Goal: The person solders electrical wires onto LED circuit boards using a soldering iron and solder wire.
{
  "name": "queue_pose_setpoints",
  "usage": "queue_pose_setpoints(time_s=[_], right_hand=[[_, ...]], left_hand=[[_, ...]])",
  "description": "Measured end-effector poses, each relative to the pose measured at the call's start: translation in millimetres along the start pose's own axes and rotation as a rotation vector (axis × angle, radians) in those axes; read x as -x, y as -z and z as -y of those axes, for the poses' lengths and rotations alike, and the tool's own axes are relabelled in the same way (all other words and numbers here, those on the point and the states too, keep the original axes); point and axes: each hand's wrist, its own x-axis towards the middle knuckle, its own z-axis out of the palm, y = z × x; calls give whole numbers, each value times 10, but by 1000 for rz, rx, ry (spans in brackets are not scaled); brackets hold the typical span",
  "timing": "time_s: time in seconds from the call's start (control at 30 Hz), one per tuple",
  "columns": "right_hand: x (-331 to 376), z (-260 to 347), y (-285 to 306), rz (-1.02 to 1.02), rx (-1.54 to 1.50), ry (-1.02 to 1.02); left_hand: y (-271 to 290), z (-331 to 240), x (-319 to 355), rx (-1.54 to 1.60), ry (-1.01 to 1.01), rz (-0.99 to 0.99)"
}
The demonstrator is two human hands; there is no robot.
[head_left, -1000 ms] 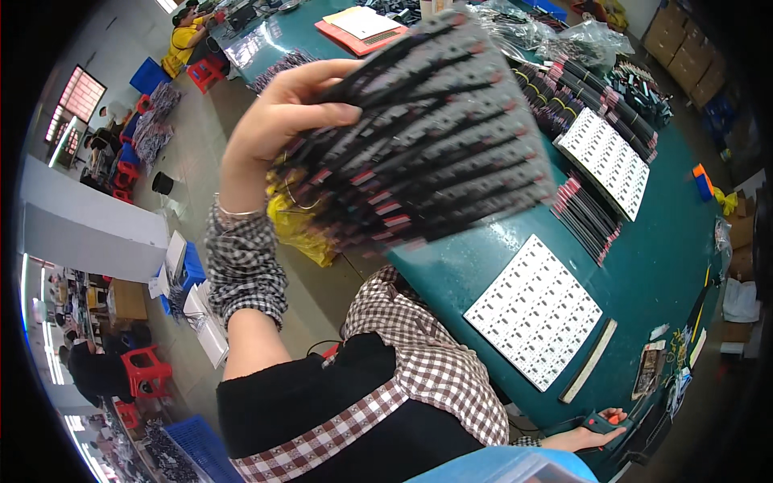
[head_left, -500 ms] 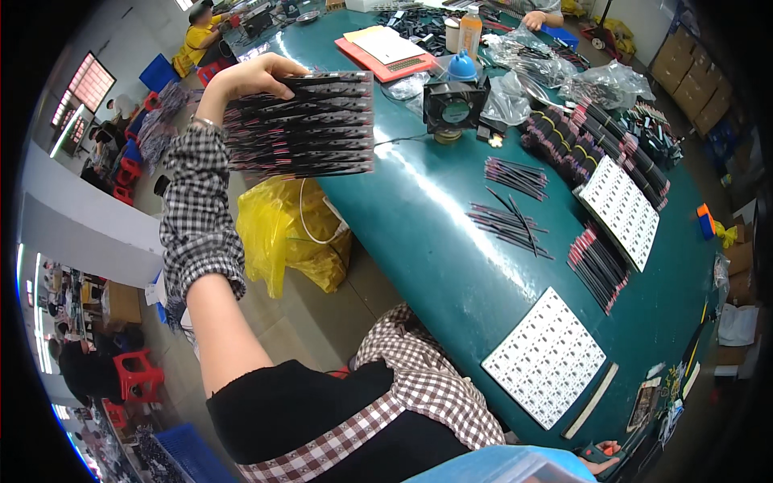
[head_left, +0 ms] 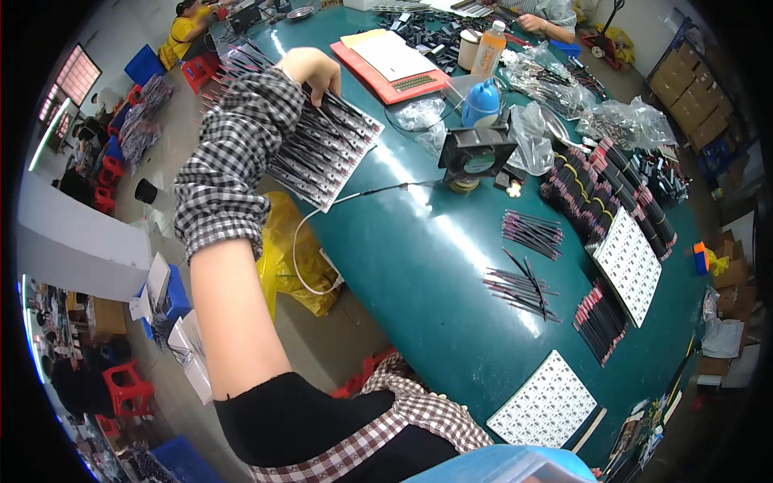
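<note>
My left hand (head_left: 312, 71), in a black-and-white checked sleeve, is at the far left of the green table. Its fingers are curled onto the upper part of a white panel (head_left: 353, 150) with rows of small parts and many black wires (head_left: 310, 149). The wires trail left behind the sleeve, their pinkish ends showing beyond it. Part of the panel is hidden by my forearm. It lies at or just over the table's left edge; whether it rests there I cannot tell. My right hand is out of view.
On the green table (head_left: 386, 266) are a small black fan (head_left: 477, 154), a blue bottle (head_left: 481, 103) and a red tray (head_left: 378, 68) with papers. Wire bundles (head_left: 531, 233) and two white panels (head_left: 547, 402) (head_left: 628, 266) lie right. A white cable (head_left: 296, 249) hangs over a yellow bag (head_left: 282, 278).
My left hand has brought the wired panel from upright to a flatter tilt, nearer the table. My right hand, at the lower right before, has left the view. The camera view has shifted somewhat.
</note>
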Motion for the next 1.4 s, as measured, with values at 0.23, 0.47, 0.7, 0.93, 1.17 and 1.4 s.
queue_pose_setpoints(time_s=[0.23, 0.47, 0.7, 0.93, 1.17, 1.4], right_hand=[[-39, 173, -79, -4, 35, -88], [209, 309, 92, 140, 135, 56], [-265, -238, 439, 119, 134, 91], [-132, 183, 128, 132, 168, 89], [15, 178, 124, 134, 246, 15], [-396, -248, -144, -73, 269, -250]], left_hand=[[-279, -99, -252, -121, 61, -263], [-1498, -205, -206, 458, 481, -1456], [-2461, 826, -311, 2532, 496, -894], [-2331, 839, -329, 1874, 1016, -1261], [-2323, 1252, -26, 1395, 983, -1064], [-2688, 1483, 75, 1580, 118, -601]])
